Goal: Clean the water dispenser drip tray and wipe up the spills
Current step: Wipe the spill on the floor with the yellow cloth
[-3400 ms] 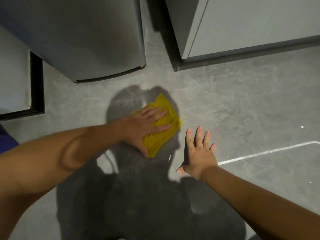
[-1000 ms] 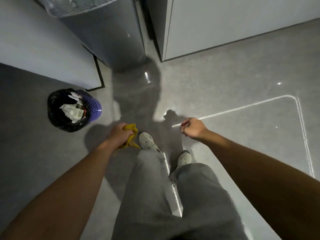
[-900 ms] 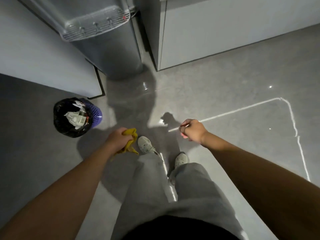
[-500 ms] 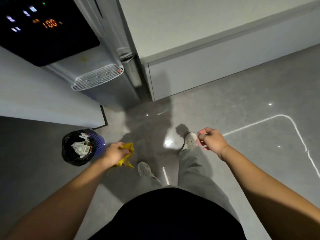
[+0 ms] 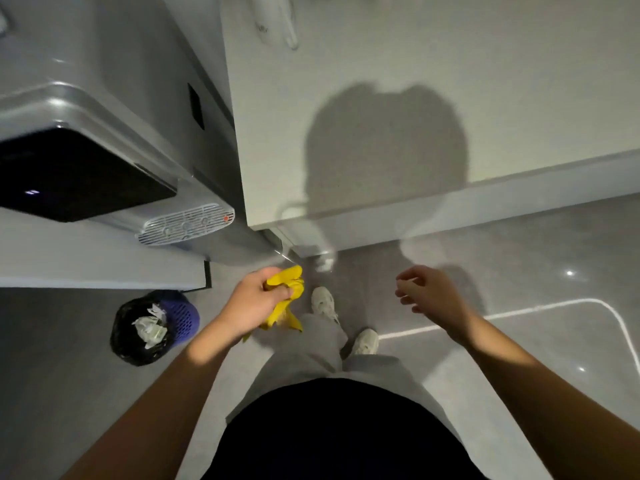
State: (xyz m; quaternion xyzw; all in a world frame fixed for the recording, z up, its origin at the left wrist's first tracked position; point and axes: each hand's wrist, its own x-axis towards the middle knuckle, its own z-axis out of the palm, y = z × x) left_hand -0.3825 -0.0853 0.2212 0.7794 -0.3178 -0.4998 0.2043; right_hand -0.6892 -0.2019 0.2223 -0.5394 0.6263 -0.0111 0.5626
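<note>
Glossy grey floor (image 5: 519, 258) underfoot, a white line (image 5: 519, 311) curving off at three o'clock. The left hand (image 5: 251, 303) grips a bunched yellow cloth (image 5: 287, 280), fingers curled tight round it; the right hand (image 5: 431, 289) hangs with fingers loosely curled, holding nothing. At ten o'clock stands the water dispenser (image 5: 104, 109), its slotted drip tray (image 5: 187, 225) in place. A lined bin (image 5: 152, 329) sits at nine o'clock, a pale counter (image 5: 381, 98) at twelve.

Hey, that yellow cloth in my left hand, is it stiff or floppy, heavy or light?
Probably floppy: the yellow cloth is bunched in the left hand, and its loose ends droop below the fist. It is likely light, since one hand's curled fingers hold it alone. It should not roll or tip; dropped, it would probably just slump.
</note>
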